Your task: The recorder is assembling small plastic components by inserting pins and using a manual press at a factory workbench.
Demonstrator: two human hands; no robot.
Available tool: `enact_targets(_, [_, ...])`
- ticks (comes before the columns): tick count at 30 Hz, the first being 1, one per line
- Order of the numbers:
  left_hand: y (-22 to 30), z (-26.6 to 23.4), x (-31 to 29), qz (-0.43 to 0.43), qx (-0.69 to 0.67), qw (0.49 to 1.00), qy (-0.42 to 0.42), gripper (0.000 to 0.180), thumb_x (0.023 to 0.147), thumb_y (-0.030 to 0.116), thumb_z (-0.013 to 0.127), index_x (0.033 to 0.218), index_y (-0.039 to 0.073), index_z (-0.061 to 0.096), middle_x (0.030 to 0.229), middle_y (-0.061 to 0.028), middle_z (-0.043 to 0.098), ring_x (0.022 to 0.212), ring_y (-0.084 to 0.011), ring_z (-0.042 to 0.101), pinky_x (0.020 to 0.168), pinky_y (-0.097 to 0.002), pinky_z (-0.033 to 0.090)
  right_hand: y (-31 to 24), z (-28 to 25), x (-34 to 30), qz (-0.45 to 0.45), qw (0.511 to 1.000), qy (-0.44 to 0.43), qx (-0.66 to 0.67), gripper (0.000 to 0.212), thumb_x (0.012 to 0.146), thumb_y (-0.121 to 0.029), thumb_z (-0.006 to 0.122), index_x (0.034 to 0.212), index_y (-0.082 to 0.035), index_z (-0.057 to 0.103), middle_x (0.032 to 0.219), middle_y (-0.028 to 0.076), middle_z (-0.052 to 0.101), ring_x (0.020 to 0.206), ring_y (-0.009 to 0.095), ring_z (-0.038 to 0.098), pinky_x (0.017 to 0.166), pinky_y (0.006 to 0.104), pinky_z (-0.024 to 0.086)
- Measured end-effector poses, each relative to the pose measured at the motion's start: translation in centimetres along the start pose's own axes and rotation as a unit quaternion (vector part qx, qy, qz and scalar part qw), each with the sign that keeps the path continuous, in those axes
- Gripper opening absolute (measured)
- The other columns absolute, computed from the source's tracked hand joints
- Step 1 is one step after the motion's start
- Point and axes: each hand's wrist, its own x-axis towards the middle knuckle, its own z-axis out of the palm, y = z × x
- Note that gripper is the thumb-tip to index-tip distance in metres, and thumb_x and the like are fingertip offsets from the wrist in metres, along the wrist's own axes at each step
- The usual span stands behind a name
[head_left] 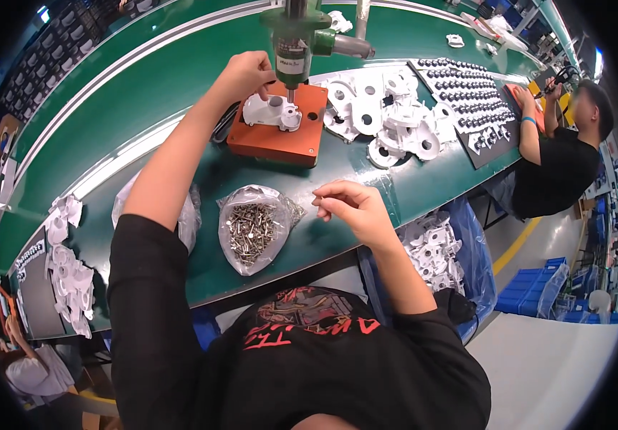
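Note:
My left hand (248, 75), fingers curled and closed, is at the upper edge of a white plastic part (264, 113) with a round raised collar. What those fingers hold, if anything, is hidden. The part lies on an orange block (273, 149) below the tip of a green press (292, 61). Over the table to the right of a clear plastic bag (226, 244), my right hand (355, 211) pinches thumb and forefinger together. Something tiny may be at its fingertips, too small to name. Inside the open bag is a heap of small metal pins (250, 228).
White plastic parts (402, 129) are piled right of the block. Beyond them, rows of black-and-white pieces (467, 89) cover a board near a co-worker (563, 154). A blue-lined bin of white parts (434, 251) stands below the table edge. More white parts (71, 283) lie at left.

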Motion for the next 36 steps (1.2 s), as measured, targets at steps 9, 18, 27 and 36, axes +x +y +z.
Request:
enact_targets(9, [3.0,0.4,1.0,-0.022,0.015,1.000,-0.015,0.014,0.082,0.010,0.057,0.089,-0.001,0.061,0.079,-0.0102,0.066,0.066,-0.0178,0.065,0.059,-0.0284,0.049,0.3,-2.2,-0.3,-0.046,0.995,0.056,-0.073,0.014,0.083,0.002,0.059,0.096,0.003,0.064,0.091,0.004,0.058,0.076,0.009,0.052,0.066,0.0209,0.042])
enact_targets(18, [1.5,0.6,2.0,0.014,0.125,0.988,0.089,0.017,0.079,0.014,0.058,0.088,0.000,0.063,0.073,-0.0106,0.065,0.063,-0.0176,0.060,0.061,-0.0304,0.049,1.4,-3.1,-0.1,-0.044,0.996,0.060,-0.046,0.014,0.082,-0.001,0.061,0.095,0.001,0.066,0.093,0.004,0.057,0.085,0.009,0.052,0.076,0.0217,0.042])
enact_targets(27, [-0.6,0.4,3.1,0.066,0.081,0.994,-0.016,0.015,0.077,0.015,0.061,0.085,0.003,0.064,0.072,-0.0061,0.062,0.060,-0.0153,0.053,0.055,-0.0297,0.044,1.7,-3.3,-0.1,-0.052,0.996,0.052,-0.051,0.014,0.083,-0.001,0.060,0.095,0.002,0.067,0.096,0.006,0.060,0.091,0.011,0.056,0.080,0.0228,0.044])
enact_targets(36, [1.3,0.9,2.8,-0.079,0.200,0.955,-0.204,0.022,0.076,0.030,0.066,0.087,0.011,0.068,0.075,0.0008,0.062,0.068,-0.0097,0.052,0.057,-0.0274,0.040,2.1,-3.4,0.1,-0.043,0.996,0.081,-0.023,0.015,0.085,-0.003,0.059,0.097,0.003,0.066,0.090,0.006,0.063,0.085,0.012,0.058,0.077,0.0234,0.044])
